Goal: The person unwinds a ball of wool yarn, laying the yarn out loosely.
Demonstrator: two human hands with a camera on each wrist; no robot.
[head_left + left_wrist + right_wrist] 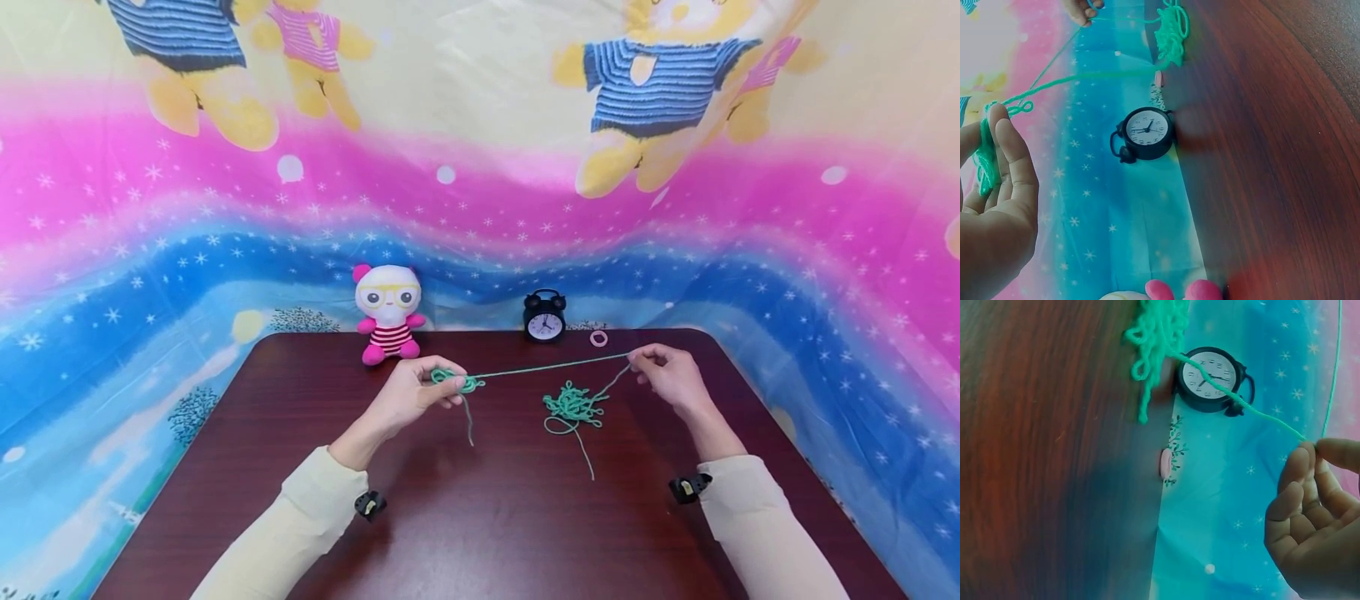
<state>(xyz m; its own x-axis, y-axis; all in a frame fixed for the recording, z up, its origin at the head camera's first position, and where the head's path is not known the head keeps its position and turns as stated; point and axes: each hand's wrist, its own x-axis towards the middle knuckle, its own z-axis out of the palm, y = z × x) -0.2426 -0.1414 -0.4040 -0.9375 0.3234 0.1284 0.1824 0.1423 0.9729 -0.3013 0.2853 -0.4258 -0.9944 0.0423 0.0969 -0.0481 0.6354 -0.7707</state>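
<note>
Green yarn runs between both hands above the dark table. My left hand (408, 392) holds a small looped bundle of green yarn (450, 381) between thumb and fingers, and a loose tail hangs below it. From there a taut strand (555, 365) stretches across to my right hand (667, 375), whose thumb and fingertip pinch it. Below the pinch, the strand slopes down to a tangled pile of green yarn (573, 406) on the table, with one end trailing toward me. In the right wrist view, the pinched strand (1254, 411) passes in front of the clock.
At the table's back edge stand a pink and white plush toy (390, 317) and a black alarm clock (544, 317). A small pink ring (597, 339) lies right of the clock. A printed cloth (465, 200) hangs behind the brown table (525, 533).
</note>
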